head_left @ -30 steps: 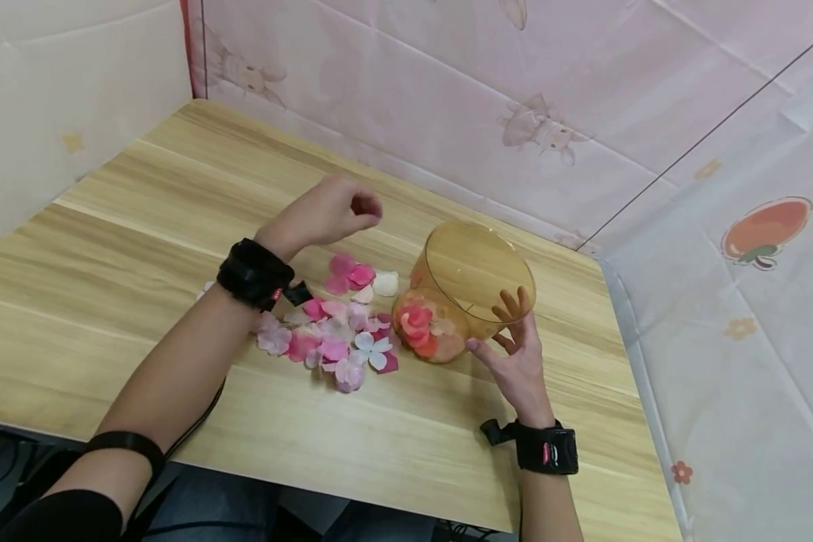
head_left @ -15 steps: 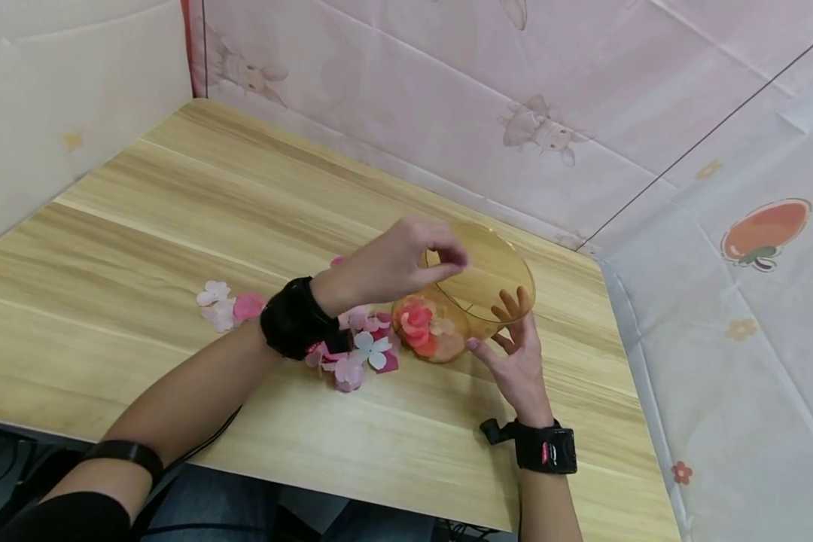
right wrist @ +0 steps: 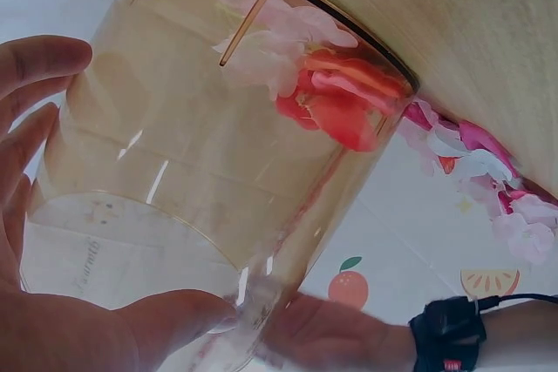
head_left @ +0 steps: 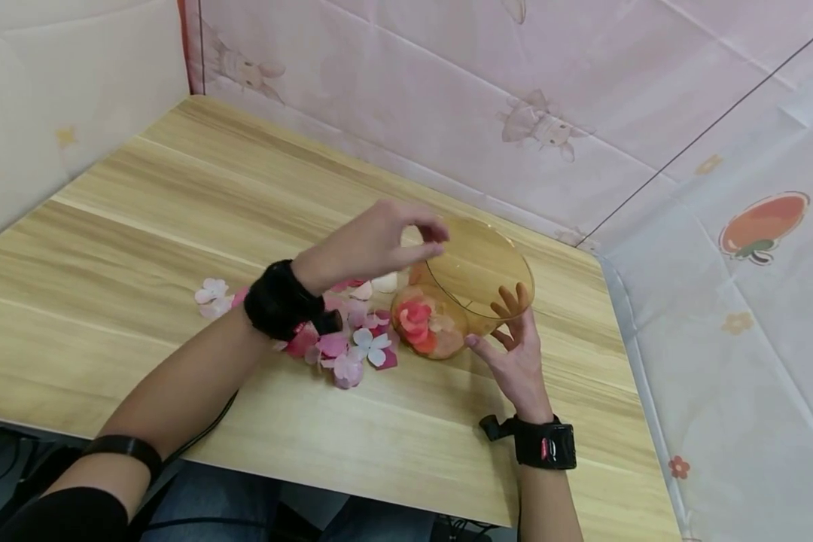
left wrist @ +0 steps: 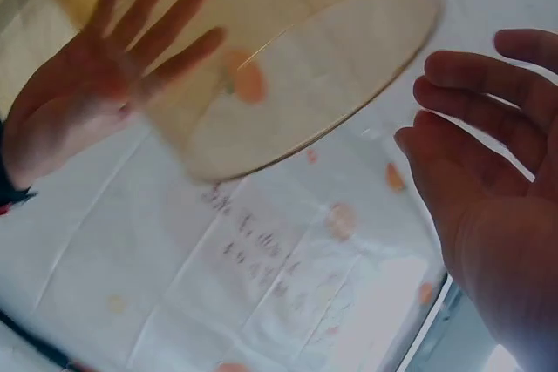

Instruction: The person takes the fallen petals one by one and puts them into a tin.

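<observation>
A see-through amber vase [head_left: 474,260] stands on the table, its round mouth facing up. Red and pale pink petals [right wrist: 340,98] lie inside at its bottom. My right hand [head_left: 518,369] holds the vase by its right side, thumb on the near wall and fingers around the far side. At the left edge of the mouth hovers my left hand [head_left: 386,237], thumb and fingers loosely bent. Nothing shows between its fingertips [left wrist: 405,139] in the left wrist view. A loose pile of pink and white petals [head_left: 335,345] lies left of the vase, partly hidden by my left wrist.
A few more petals [head_left: 214,295] lie farther left on the wooden table [head_left: 176,226]. Printed cloth [head_left: 406,113] hangs along the back and both sides. My left forearm crosses above the table's front left.
My left hand has moved right from above the petals to the vase's mouth, then slightly back left. Its fingertips, together half a second ago, are now apart. The right hand keeps its hold.
</observation>
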`<state>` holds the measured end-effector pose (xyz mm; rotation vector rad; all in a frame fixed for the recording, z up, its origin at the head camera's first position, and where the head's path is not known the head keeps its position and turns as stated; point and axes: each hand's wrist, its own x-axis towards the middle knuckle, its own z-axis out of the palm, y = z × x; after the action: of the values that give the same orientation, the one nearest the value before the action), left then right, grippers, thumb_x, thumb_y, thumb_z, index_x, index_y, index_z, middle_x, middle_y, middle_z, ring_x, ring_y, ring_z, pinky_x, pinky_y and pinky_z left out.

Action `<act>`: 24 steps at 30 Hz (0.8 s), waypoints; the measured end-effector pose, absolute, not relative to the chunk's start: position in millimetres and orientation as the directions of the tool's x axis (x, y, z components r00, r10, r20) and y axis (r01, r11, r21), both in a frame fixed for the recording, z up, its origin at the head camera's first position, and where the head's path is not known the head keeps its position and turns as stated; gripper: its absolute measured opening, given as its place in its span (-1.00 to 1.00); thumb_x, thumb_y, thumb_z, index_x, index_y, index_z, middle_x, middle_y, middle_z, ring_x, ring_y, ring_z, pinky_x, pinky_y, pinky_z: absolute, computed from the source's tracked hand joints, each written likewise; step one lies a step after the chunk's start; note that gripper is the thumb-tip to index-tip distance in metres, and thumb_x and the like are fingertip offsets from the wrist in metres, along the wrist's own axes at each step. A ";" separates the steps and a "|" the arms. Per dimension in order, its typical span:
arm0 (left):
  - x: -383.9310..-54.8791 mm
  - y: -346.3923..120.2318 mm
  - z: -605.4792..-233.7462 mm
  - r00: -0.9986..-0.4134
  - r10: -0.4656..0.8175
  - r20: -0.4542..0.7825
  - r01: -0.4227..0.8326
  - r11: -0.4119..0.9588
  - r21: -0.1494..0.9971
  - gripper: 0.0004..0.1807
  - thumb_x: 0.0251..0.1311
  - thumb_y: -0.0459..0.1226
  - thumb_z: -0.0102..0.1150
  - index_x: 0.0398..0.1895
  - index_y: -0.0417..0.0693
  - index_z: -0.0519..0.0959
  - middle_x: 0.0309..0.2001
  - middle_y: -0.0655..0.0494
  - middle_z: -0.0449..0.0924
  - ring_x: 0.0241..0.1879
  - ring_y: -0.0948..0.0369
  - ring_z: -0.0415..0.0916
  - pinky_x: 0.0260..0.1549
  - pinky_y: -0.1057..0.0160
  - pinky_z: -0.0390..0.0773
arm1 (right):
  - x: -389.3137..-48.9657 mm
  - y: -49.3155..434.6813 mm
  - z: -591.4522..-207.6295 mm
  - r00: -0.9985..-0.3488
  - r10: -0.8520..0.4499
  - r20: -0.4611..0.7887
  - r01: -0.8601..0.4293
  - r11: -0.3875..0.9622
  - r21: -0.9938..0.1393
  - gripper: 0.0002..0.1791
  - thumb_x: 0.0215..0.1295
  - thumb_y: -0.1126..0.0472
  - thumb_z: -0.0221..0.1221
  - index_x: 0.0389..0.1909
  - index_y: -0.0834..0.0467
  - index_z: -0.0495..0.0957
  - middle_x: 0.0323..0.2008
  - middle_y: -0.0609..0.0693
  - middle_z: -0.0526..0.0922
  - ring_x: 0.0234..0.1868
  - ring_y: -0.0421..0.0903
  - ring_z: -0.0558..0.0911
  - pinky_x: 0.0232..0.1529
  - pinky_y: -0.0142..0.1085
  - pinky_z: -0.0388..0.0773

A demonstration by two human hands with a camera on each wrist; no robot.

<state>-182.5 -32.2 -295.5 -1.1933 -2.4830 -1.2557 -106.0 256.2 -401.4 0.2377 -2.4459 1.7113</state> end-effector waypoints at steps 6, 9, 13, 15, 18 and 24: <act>-214.2 -65.0 -306.4 -0.814 0.523 0.253 0.536 0.506 0.676 -0.78 0.43 -0.25 0.23 -0.01 -0.18 0.70 -0.07 -0.06 0.74 -0.05 0.09 0.66 0.05 0.08 0.64 | -105.8 255.5 -400.0 -0.976 -0.046 0.211 -0.214 0.343 -0.914 0.22 0.15 0.41 0.43 0.67 -0.19 -0.11 0.61 -0.06 0.19 0.52 0.09 0.35 0.34 0.10 0.38; -226.7 -76.2 -323.1 -0.852 0.508 0.128 0.456 0.598 0.658 -0.75 0.45 -0.28 0.19 0.06 -0.22 0.67 -0.01 -0.12 0.71 -0.07 0.05 0.66 0.00 0.07 0.67 | -104.6 255.9 -400.0 -0.978 -0.044 0.202 -0.204 0.351 -0.914 0.21 0.18 0.40 0.42 0.66 -0.24 -0.10 0.61 -0.10 0.19 0.52 0.04 0.35 0.35 0.07 0.39; -234.9 -84.5 -349.4 -0.867 0.493 -0.064 0.354 0.703 0.616 -0.67 0.45 -0.35 0.13 0.21 -0.27 0.60 0.18 -0.19 0.62 -0.01 0.02 0.62 0.08 0.03 0.66 | -103.2 257.0 -402.2 -0.980 -0.036 0.195 -0.194 0.363 -0.911 0.20 0.19 0.38 0.43 0.66 -0.27 -0.10 0.61 -0.13 0.20 0.51 -0.01 0.36 0.34 -0.01 0.42; -235.1 -87.1 -358.9 -0.862 0.486 -0.145 0.316 0.738 0.596 -0.64 0.44 -0.37 0.12 0.25 -0.28 0.57 0.25 -0.20 0.58 0.08 0.00 0.58 0.17 -0.01 0.62 | -102.8 257.4 -403.2 -0.981 -0.035 0.193 -0.192 0.369 -0.909 0.20 0.19 0.37 0.43 0.66 -0.27 -0.10 0.61 -0.13 0.21 0.51 -0.02 0.37 0.33 -0.08 0.44; -235.0 -89.3 -368.3 -0.855 0.476 -0.207 0.289 0.767 0.573 -0.63 0.40 -0.45 0.11 0.24 -0.28 0.58 0.23 -0.21 0.59 0.14 -0.02 0.53 0.23 -0.06 0.59 | -102.4 257.2 -403.6 -0.981 -0.033 0.191 -0.190 0.363 -0.912 0.19 0.19 0.38 0.42 0.65 -0.27 -0.09 0.60 -0.13 0.22 0.51 -0.01 0.37 0.30 -0.20 0.46; -237.1 -90.8 -371.6 -0.867 0.444 -0.226 0.282 0.812 0.511 -0.75 0.30 -0.52 0.12 -0.05 -0.25 0.69 -0.07 -0.13 0.67 -0.15 0.02 0.52 -0.13 0.13 0.63 | -103.9 257.1 -401.4 -0.978 -0.040 0.207 -0.207 0.369 -0.906 0.20 0.18 0.40 0.42 0.66 -0.26 -0.10 0.61 -0.11 0.21 0.51 0.00 0.37 0.28 -0.28 0.47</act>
<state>-237.1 -90.8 -371.6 -0.6851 -3.3097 -0.8400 -103.9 257.1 -401.4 0.2248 -2.4716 1.6707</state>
